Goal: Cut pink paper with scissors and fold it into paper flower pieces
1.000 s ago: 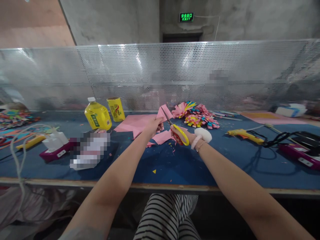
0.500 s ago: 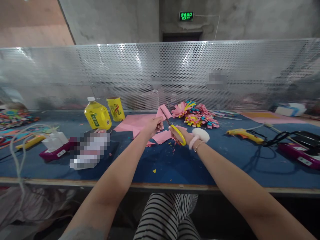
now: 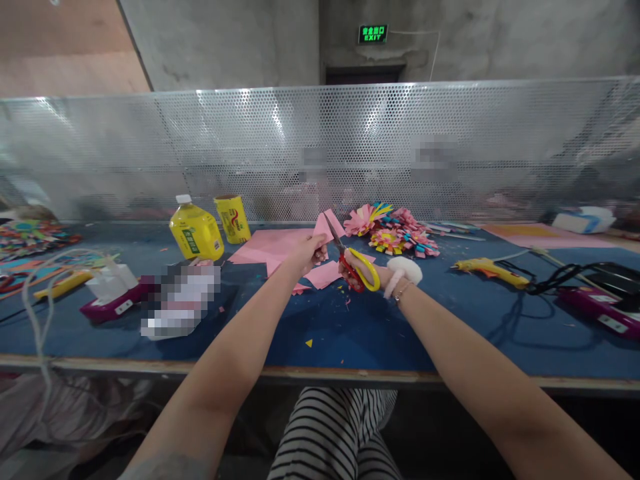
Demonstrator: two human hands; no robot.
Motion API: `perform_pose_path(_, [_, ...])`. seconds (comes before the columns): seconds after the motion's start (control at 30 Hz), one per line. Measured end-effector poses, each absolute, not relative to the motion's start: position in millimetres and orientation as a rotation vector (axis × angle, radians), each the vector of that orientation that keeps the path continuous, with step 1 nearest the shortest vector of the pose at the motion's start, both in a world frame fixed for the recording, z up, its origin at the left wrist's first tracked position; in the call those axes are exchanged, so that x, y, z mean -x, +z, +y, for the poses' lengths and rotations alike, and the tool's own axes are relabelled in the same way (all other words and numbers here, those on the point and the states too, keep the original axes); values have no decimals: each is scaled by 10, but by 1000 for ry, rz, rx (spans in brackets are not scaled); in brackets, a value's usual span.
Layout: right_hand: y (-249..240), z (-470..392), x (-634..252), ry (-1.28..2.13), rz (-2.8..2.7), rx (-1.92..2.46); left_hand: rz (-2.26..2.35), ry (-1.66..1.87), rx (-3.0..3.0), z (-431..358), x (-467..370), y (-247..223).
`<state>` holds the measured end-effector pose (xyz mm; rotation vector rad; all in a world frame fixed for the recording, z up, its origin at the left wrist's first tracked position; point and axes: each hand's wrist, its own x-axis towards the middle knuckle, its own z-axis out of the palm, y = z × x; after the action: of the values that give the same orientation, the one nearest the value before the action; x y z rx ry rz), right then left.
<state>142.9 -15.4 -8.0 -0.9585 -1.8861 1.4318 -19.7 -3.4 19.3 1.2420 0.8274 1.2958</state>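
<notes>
Between finger and thumb, my left hand (image 3: 314,252) pinches a folded piece of pink paper (image 3: 324,224) above the table. My right hand (image 3: 361,270) is closed round the yellow and red handles of a pair of scissors (image 3: 369,268). The scissor blades are parted and point up and to the left, against the right side of the paper. Beneath my hands lie a pink paper piece (image 3: 323,275) and small scraps. Larger pink sheets (image 3: 265,247) are spread to the left of my left hand.
Paper flowers (image 3: 395,230) lie just beyond my right hand. A yellow bottle (image 3: 196,230) and a yellow tube (image 3: 233,219) stand at the left. Glue guns, one at the right (image 3: 490,272), cables and purple power strips (image 3: 600,310) flank the work area. A perforated metal screen (image 3: 240,153) closes the back.
The scissors have opened, their blades and handles now wider apart. My right hand has shifted slightly right and down. My left hand and the paper stay nearly still.
</notes>
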Motion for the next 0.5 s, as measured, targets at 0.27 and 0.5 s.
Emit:
perform_pose_path(0.27, [-108, -130, -1450, 1461, -1894, 879, 843, 1365, -1251, -53, 174, 215])
perform_pose_path(0.5, [-144, -87, -1434, 1453, -1885, 904, 879, 1447, -1303, -49, 177, 227])
